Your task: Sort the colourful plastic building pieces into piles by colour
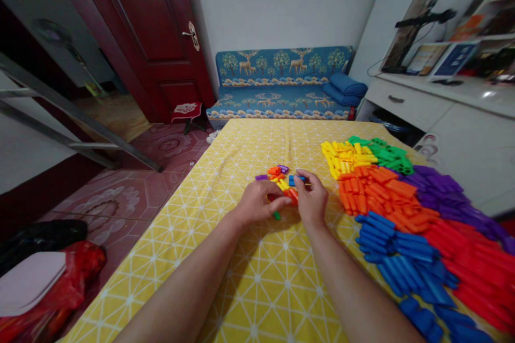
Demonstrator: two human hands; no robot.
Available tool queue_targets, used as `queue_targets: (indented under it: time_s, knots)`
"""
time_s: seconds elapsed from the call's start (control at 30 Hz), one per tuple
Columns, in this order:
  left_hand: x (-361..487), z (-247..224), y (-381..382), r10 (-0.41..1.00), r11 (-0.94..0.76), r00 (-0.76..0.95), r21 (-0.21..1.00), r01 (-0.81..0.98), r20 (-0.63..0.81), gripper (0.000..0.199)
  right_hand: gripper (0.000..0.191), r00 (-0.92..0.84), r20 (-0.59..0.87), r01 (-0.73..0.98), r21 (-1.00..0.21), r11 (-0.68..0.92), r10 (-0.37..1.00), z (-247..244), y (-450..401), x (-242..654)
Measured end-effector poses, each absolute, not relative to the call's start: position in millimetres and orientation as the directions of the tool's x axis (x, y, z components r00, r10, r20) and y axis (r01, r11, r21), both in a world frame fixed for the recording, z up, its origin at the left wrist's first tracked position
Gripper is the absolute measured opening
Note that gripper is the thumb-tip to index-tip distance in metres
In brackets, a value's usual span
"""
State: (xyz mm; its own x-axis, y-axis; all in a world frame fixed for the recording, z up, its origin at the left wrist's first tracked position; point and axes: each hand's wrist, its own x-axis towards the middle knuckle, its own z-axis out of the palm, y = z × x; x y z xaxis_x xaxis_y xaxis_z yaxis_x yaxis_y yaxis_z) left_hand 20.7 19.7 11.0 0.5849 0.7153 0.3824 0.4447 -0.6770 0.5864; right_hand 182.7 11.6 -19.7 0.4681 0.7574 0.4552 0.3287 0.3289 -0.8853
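Observation:
A small mixed group of coloured plastic pieces lies at the middle of the table, with orange pieces (pixel 275 171), purple pieces (pixel 282 169) and yellow pieces (pixel 282 184). My left hand (pixel 262 199) curves over the near left side of this group, fingers apart from the thumb; its fingertips are partly hidden. A green piece (pixel 277 215) shows just below it. My right hand (pixel 313 196) is at the group's right side, thumb and forefinger pinched on a blue piece (pixel 293 180). Red-orange pieces (pixel 292 194) lie between the two hands.
On the right of the yellow-clothed table (pixel 225 171) lie sorted piles: yellow (pixel 348 158), green (pixel 386 155), orange (pixel 378 193), purple (pixel 438 193), blue (pixel 398 252) and red (pixel 475 262). A blue patterned sofa (pixel 277 97) stands beyond the far edge.

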Motion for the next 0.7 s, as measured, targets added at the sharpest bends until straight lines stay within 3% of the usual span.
queue_targets:
  time_s: [0.13,0.27,0.47,0.57,0.7]
  knots:
    - [31.7,5.1,15.4,0.472,-0.862,0.794,0.390,0.324,0.383,0.032,0.027,0.533,0.440,0.274,-0.898,0.345,0.723,-18.4,12.1,186.0]
    - [36.9,-6.7,24.1,0.533,-0.840,0.734,0.361,0.404,0.420,0.020,0.025,0.513,0.470,0.275,-0.883,0.381,0.718,-18.2,8.6,181.4]
    - [34.2,-16.8,32.9,0.581,-0.812,0.673,0.384,0.440,0.457,0.020,0.026,0.371,0.417,0.245,-0.906,0.346,0.830,7.2,-32.6,181.1]
    - [34.0,-16.6,32.1,0.576,-0.815,0.668,0.395,0.424,0.471,0.021,0.024,0.278,0.483,0.393,-0.846,0.360,0.831,26.3,-70.2,210.4]
    - [34.1,-14.4,31.4,0.562,-0.824,0.674,0.395,0.406,0.480,0.020,0.014,0.258,0.623,0.700,-0.648,0.301,0.738,33.1,-118.2,273.9]
